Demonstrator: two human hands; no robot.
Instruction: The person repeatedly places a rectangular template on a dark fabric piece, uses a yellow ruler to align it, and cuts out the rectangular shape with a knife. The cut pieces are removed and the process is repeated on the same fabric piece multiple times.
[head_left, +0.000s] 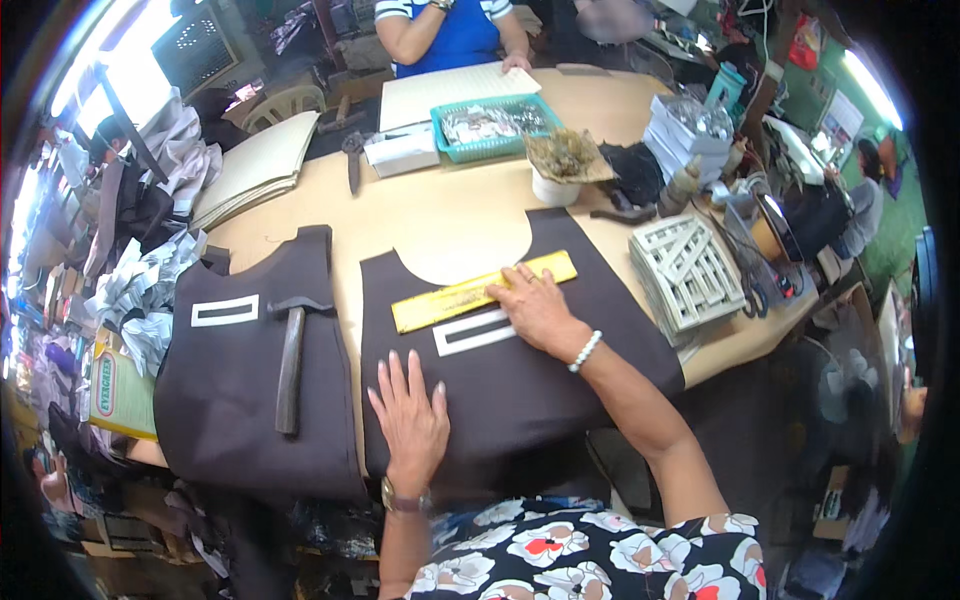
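Observation:
My left hand (408,412) lies open on a dark brown apron-shaped sheet (580,375), fingers spread and pointing away from me. My right hand (540,306) holds a yellow flat bar (440,305) down on the same sheet, fingers bent over it. The bar slants below the curved neckline. Just under it sits a white rectangular frame (465,347), its right end partly hidden by my right hand. To the left, a matching brown sheet (225,400) bears another white frame (225,311) and a hammer (291,360) with a wooden handle.
A stack of white frames (688,270) stands at right. Farther back are a turquoise basket (497,150) of small items, a white cup (553,190) with a stained pad on top, and cream sheets (255,170). A person in blue (450,40) is across the table (600,105).

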